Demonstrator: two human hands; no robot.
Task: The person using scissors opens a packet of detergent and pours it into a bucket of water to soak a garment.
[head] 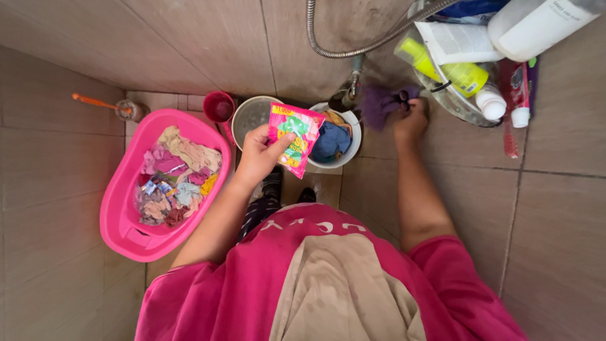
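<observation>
On floor: pink tub (pixel 120 221) of clothes; left hand (pixel 257 155) grips sachet (pixel 294 138); right hand (pixel 411 120) grasps tap (pixel 352 88) over white bucket (pixel 351 155).

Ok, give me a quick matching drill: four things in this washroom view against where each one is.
Things:
1. sachet
2. pink basin
3. white bucket
4. red cup

Places:
A. on the floor, full of small clothes
B. in the left hand
C. under the tap, holding blue cloth
D. by the wall, beside the clear bucket

Pairs: 1-B, 2-A, 3-C, 4-D
</observation>
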